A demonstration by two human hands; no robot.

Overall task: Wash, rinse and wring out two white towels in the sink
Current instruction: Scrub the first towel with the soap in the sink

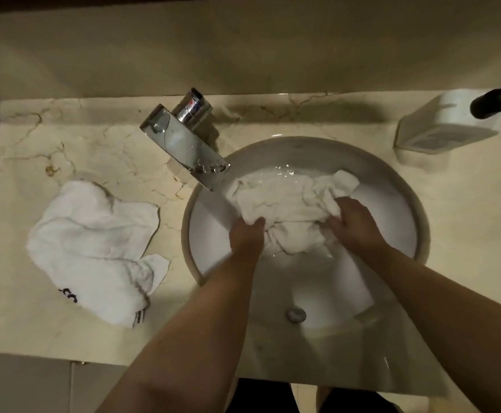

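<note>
A pale marble countertop (100, 150) is spread across the view, veined in brown. Set into it to the right of centre is a round white sink (398, 186), its drain (296, 315) seen at the near side of the bowl. A crumpled white towel on the counter (94, 248) is laid well to the left of the sink, with a dark printed mark and a small tag at its near edge. A second white towel in the sink (285, 201) is bunched across the far half of the bowl, wet, with water glinting just behind it. A white box-shaped object (448, 126) is seen at the far right corner of the counter, too blurred to be identified, and a dark object (490, 102) is seen in front of it. A chrome faucet (183, 144) is angled from the counter toward the sink, its spout ending over the towel's left edge. The left hand (247, 236) is closed on the near left folds of the sink towel, and the right hand (353, 219) is gripping the folds at its right side, fingers buried in cloth.
</note>
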